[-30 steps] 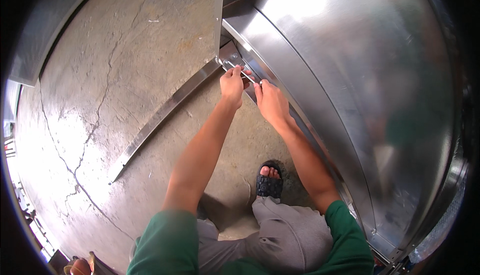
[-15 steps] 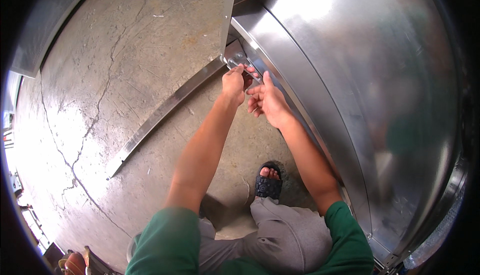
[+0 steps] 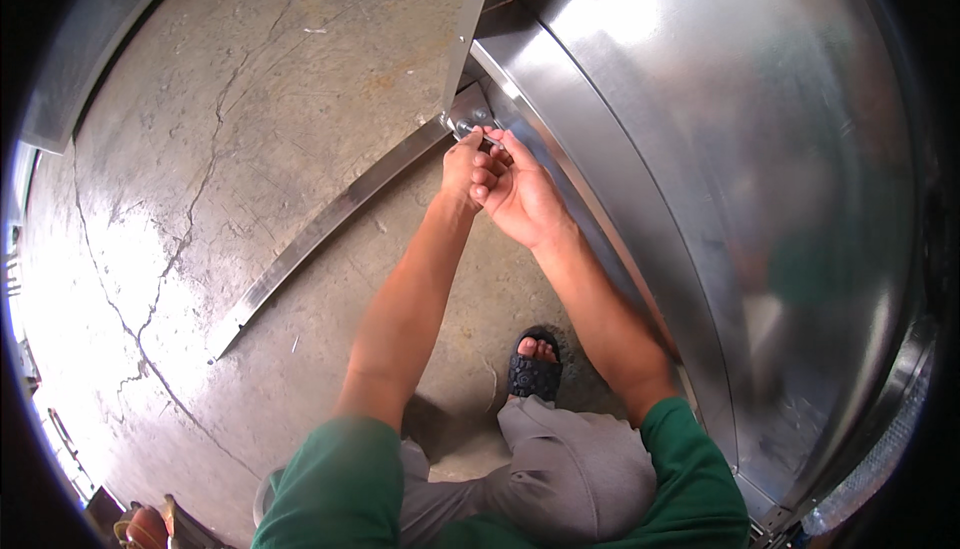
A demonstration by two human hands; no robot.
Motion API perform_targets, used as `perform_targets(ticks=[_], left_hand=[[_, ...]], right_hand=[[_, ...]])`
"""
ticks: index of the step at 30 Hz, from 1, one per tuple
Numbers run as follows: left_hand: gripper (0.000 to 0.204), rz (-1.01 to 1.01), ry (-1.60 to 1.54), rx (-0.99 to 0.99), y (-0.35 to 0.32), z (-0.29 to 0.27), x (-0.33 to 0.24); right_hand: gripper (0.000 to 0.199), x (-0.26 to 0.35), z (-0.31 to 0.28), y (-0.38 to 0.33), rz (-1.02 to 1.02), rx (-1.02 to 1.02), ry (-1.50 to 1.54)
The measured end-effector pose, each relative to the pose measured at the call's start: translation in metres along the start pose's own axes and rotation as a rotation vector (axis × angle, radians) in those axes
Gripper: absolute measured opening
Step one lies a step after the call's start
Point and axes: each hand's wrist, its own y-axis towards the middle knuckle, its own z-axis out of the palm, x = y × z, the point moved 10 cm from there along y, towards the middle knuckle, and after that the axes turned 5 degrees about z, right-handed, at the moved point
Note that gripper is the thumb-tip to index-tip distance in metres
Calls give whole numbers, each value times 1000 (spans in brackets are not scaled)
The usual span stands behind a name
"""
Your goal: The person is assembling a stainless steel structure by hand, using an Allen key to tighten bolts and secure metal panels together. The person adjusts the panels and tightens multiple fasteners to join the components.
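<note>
My left hand (image 3: 463, 167) is closed around a slim metal wrench (image 3: 492, 139), at the corner where steel parts meet near the floor. Close against it, my right hand (image 3: 522, 194) has its fingers curled in, with thumb and forefinger at the wrench's free end. Just beyond both hands is a small metal corner plate (image 3: 470, 104) with round bolt heads. The wrench's far end reaches toward these bolts, but my fingers cover much of it. A long metal bar (image 3: 330, 221) runs from this corner across the floor to the lower left.
A large shiny steel panel (image 3: 720, 149) rises along the right side. An upright metal post (image 3: 468, 29) stands above the corner. The cracked concrete floor (image 3: 290, 119) spreads to the left. My sandalled foot (image 3: 535, 374) rests below my hands. Another steel panel (image 3: 75, 59) is at upper left.
My right hand has moved up and left, from loosely spread fingers beside the wrench to fingers curled against my left hand and the wrench. The wrench's free end has swung slightly upward.
</note>
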Motion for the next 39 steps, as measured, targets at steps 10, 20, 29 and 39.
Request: perform_targets(ticks=[10,20,29,39], left_hand=[[23,69,26,2,0,-5,-1],[23,15,24,76,11,-11,7],[24,-8,-52,107,-7,11,4],[35,400,886,-340,-65,-47,-67]], right_hand=[[14,-14,-8,2,-70,-9,-71],[20,-12,-13,7,-91,-44,-220],[40,29,-15,-12,-323,-154,-1097],[42,15,-22,14,-434,-47,-799]])
